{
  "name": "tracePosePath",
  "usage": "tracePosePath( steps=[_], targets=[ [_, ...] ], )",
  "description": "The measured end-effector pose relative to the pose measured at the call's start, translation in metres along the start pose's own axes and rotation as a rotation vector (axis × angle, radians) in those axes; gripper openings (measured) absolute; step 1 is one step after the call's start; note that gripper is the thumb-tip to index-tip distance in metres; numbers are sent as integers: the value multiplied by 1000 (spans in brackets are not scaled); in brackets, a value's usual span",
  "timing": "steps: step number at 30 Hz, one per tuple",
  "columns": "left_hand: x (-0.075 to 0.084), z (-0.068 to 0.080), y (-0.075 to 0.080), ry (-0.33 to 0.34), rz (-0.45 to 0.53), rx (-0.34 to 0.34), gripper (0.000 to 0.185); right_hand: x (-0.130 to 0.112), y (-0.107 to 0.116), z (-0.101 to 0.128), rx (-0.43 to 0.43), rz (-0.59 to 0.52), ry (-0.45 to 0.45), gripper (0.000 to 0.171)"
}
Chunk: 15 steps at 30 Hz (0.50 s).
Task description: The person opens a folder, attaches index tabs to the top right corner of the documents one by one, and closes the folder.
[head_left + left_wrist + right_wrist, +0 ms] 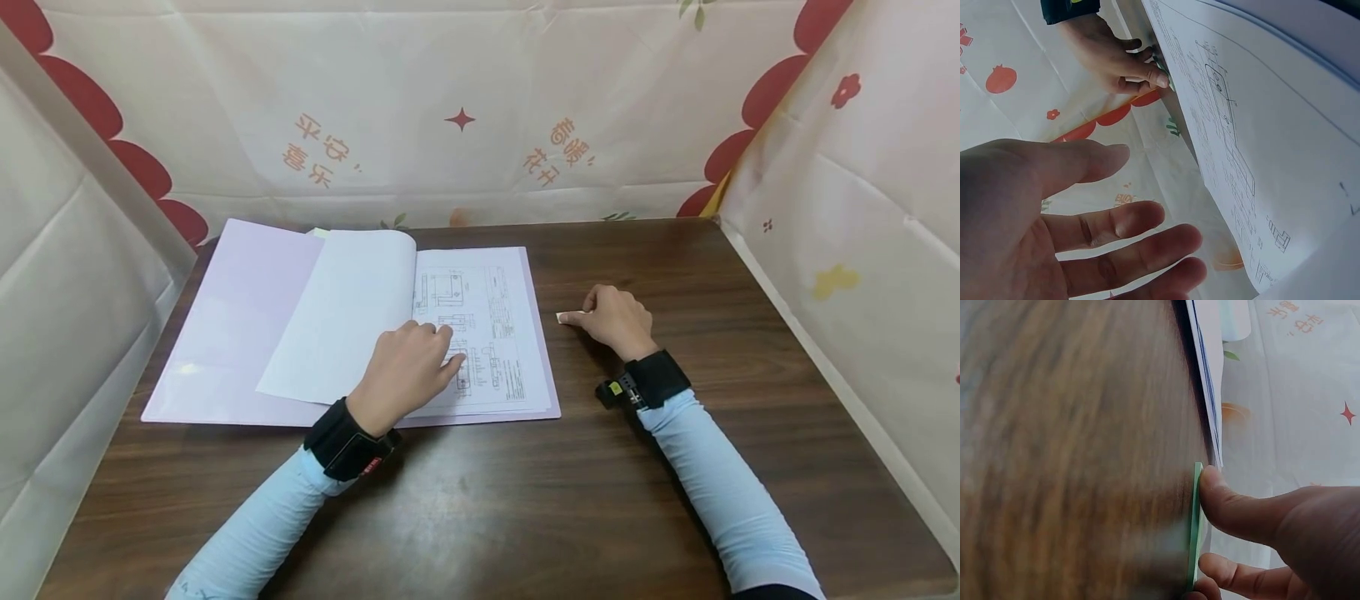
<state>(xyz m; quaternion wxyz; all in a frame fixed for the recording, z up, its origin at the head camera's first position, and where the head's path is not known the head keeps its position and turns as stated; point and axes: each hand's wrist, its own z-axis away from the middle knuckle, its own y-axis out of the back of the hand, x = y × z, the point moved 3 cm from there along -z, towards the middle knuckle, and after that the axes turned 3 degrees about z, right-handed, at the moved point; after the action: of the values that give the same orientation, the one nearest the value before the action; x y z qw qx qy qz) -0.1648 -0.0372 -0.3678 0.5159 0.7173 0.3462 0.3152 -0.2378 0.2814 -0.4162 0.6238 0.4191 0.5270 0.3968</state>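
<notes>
A lilac folder lies spread on the table, with a blank white page turned to its left side. On the right side is a printed sheet with line drawings. My left hand is over the middle of the folder, fingers loosely extended and thumb pointing toward the drawings; its palm and fingers show in the left wrist view. To the right of the folder, my right hand pinches a thin green sticky note pad, thumb on its face near one corner. The hand covers most of the pad in the head view.
A dark wooden table carries everything. Pale printed cloth hangs behind and along both sides. A small green edge sticks out at the top of the turned page. Both wrists wear black straps.
</notes>
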Motion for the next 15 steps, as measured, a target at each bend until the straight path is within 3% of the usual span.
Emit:
tracePosePath(
  steps=[8,15],
  targets=[
    [4,-5,0,-2,13,-8,29,3,5,0,20,-27,-21,41],
    [25,-16,6,-32,27,-124,33,7,14,-1,-41,-107,31,35]
  ],
)
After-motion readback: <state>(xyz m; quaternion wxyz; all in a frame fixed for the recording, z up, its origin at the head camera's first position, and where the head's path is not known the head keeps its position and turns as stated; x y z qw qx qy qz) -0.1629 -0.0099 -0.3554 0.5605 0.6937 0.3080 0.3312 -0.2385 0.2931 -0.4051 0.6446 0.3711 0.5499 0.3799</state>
